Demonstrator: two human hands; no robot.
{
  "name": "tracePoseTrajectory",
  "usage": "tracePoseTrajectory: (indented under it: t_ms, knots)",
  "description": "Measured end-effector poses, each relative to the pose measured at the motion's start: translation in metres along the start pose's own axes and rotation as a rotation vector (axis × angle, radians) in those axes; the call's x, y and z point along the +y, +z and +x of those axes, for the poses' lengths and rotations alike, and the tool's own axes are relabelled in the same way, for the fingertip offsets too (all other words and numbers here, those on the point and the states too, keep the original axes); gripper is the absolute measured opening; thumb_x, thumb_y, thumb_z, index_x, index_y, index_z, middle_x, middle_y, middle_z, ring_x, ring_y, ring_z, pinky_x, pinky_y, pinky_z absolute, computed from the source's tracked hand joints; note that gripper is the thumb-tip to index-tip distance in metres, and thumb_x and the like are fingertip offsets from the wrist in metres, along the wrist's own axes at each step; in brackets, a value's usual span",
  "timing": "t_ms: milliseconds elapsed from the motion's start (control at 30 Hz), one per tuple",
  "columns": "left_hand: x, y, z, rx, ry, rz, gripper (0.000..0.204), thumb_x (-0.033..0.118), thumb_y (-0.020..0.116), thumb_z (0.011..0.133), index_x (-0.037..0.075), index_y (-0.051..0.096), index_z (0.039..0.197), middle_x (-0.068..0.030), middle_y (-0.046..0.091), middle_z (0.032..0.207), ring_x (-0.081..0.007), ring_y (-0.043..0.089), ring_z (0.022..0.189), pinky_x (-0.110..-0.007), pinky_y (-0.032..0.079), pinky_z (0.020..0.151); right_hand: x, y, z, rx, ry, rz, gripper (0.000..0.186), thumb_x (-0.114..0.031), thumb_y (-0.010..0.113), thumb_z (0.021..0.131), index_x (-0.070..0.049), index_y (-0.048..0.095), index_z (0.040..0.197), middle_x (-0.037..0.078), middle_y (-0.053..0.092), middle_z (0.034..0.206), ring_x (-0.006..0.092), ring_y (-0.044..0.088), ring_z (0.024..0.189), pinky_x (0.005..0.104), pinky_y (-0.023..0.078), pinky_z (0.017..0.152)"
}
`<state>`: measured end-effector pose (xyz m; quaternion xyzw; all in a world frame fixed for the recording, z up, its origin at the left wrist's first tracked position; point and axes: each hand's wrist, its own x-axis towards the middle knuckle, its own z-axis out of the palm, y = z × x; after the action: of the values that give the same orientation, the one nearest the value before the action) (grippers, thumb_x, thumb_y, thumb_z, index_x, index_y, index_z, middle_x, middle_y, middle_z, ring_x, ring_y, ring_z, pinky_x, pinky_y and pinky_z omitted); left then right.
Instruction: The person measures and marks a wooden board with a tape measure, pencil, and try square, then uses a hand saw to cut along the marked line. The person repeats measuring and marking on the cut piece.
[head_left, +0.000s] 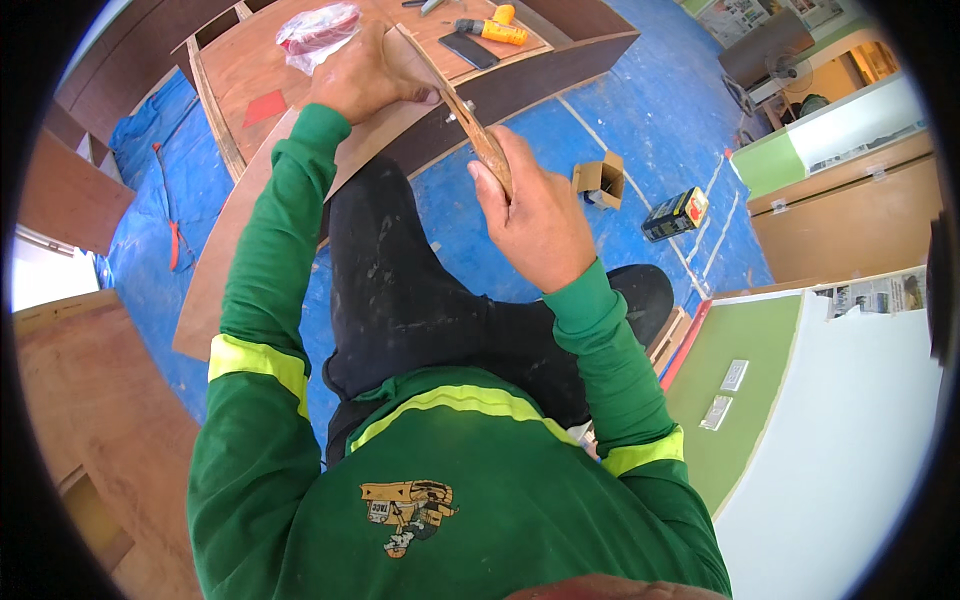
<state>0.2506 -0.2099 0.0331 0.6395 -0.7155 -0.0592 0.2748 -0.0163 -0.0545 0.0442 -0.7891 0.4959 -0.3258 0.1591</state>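
- Your left hand grips the far end of the thin plywood strip.
- Your right hand clamps its near end, above your knee.

The sleeves are dark green with bright yellow bands, and the trousers are black with pale dust marks. The floor sheet is blue with thin white lines. The plywood strip is light brown. The drill is yellow and orange. The small box is brown cardboard.
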Motion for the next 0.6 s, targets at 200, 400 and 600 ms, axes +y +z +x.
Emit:
tracePoseTrajectory:
  t_ms: [200, 400, 600]
  knots:
    - [-0.02, 0.017, 0.007, 0.084, 0.075, -0.001, 0.12, 0.072, 0.1, 0.069, -0.003, 0.058, 0.154, -0.0308, 0.079, 0.133, -0.0453, 0.077, 0.129, -0.052, 0.057, 0.113, -0.01, -0.068, -0.147, -0.054, 0.105, -0.138, 0.06, -0.015, 0.079, 0.105, -0.006, 0.059, 0.161, 0.025, 0.079, 0.131, 0.0478, 0.08, 0.11, 0.0509, 0.066, 0.089]
    - [0.008, 0.013, 0.01, 0.032, 0.069, 0.022, 0.12, 0.07, 0.101, 0.068, -0.002, 0.057, 0.153, -0.0295, 0.08, 0.132, -0.0442, 0.077, 0.128, -0.051, 0.058, 0.112, -0.032, -0.11, -0.193, -0.109, 0.214, -0.22, 0.068, -0.015, 0.08, 0.102, -0.009, 0.058, 0.165, 0.02, 0.078, 0.143, 0.0412, 0.083, 0.115, 0.0452, 0.067, 0.093]
    - [-0.002, 0.005, 0.006, 0.037, 0.049, -0.018, 0.114, 0.065, 0.105, 0.067, 0.002, 0.059, 0.149, -0.0266, 0.081, 0.132, -0.0431, 0.078, 0.127, -0.05, 0.059, 0.111, 0.02, 0.0, -0.002, 0.041, -0.032, 0.033, 0.041, -0.024, 0.074, 0.112, -0.008, 0.063, 0.148, 0.03, 0.078, 0.105, 0.0532, 0.076, 0.088, 0.0598, 0.06, 0.072]
